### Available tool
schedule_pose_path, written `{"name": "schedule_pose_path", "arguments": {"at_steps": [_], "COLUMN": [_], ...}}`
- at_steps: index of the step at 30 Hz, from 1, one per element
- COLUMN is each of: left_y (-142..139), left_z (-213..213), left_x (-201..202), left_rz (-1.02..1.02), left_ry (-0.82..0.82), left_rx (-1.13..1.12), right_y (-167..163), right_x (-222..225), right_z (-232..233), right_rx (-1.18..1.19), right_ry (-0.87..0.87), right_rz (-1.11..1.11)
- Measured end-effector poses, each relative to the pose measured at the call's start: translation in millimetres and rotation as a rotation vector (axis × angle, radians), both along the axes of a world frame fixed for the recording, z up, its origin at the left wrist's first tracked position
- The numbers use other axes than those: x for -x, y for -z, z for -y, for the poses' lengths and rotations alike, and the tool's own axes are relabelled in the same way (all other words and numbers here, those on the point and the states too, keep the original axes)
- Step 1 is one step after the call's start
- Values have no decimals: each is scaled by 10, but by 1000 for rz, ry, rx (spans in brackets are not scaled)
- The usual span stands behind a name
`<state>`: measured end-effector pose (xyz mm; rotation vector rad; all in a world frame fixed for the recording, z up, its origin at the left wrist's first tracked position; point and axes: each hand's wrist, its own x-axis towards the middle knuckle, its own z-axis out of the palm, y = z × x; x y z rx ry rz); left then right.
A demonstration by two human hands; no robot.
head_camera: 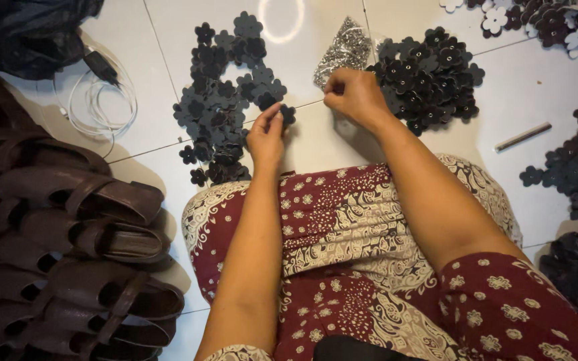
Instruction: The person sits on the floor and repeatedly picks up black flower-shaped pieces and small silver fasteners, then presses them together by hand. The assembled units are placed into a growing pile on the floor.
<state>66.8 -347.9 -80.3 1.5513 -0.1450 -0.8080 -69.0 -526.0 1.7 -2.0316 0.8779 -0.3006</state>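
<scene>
A dark flower cutout [287, 113] sits pinched between the thumb and fingertips of the left hand [266, 136], held just above the white tiled floor [523, 87] at the near edge of the plain flower pile [225, 93]. The fingers are closed on it, palm down, over the person's patterned skirt [342, 227].

The right hand [354, 95] is drawn together in a pinch near a clear bag of small metal studs [344, 48]; whatever it holds is too small to see, so I cannot tell whether it grips a stud or nothing.

Just right of that hand lies a second pile of flowers with studs [429, 73], each with a bright dot in the middle. Judging by the two heaps, a good share of the flowers already carry studs, while the plain pile on the left is about as large, so the work looks roughly midway.

Further out, more dark and pale flowers [543, 23] are scattered along the top right and right edge, and a short metal rod [522, 136] lies on the tile. On the left, stacked brown sandals [68, 241] fill the floor, with a white cable [98, 100] coiled beside a black bag [28, 30].
</scene>
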Motion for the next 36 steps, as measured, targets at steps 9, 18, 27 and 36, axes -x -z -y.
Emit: {"name": "schedule_pose_path", "arguments": {"at_steps": [9, 18, 27, 36], "left_y": [-166, -969, -1010, -509], "left_z": [4, -395, -436, -439], "left_x": [201, 401, 542, 545], "left_rz": [72, 438, 305, 240], "left_ry": [7, 408, 678, 332], "left_rx": [183, -293, -405, -41], "right_y": [-158, -345, -507, -664], "right_x": [-103, 80, 308, 687], "right_z": [-333, -358, -807, -1734], "right_rx": [-267, -326, -488, 85], "right_ry": [-134, 47, 69, -183], "right_rz": [119, -1, 72, -342]}}
